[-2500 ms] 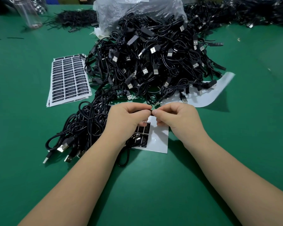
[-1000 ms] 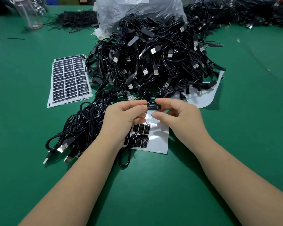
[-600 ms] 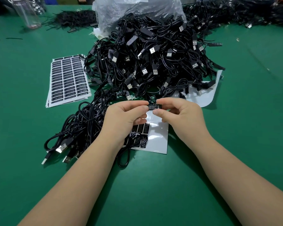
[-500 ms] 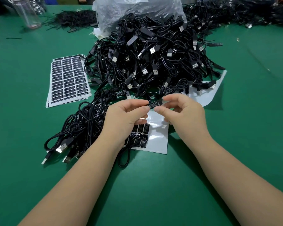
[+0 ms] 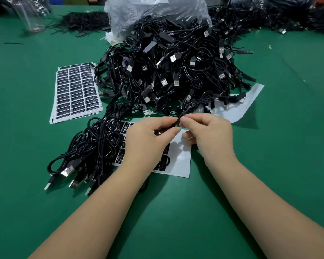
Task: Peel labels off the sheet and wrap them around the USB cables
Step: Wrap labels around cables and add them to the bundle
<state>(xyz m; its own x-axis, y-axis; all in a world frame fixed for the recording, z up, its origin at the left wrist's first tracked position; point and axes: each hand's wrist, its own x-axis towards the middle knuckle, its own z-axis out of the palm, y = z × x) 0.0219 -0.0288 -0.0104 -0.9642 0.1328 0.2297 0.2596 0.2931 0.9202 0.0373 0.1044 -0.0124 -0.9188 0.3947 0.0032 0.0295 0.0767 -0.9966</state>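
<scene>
My left hand [image 5: 150,139] and my right hand [image 5: 209,133] meet above a partly used label sheet [image 5: 180,161]. Between their fingertips they pinch a thin black USB cable [image 5: 193,103] that runs up and right toward the big pile. A black label [image 5: 163,131] shows under my left thumb, wrapped on the cable. A large heap of black USB cables [image 5: 172,68] lies just beyond my hands. A smaller bundle of cables [image 5: 94,146] lies to the left of the sheet.
A stack of full label sheets [image 5: 76,90] lies at the left on the green table [image 5: 176,212]. An emptied backing sheet [image 5: 239,107] sticks out under the pile at the right. A clear plastic bag [image 5: 157,10] and a bottle [image 5: 29,15] stand at the back.
The label was held flat and readable between both hands a second ago. Now it is folded around the cable, my hands have closed together and the cable is pulled taut.
</scene>
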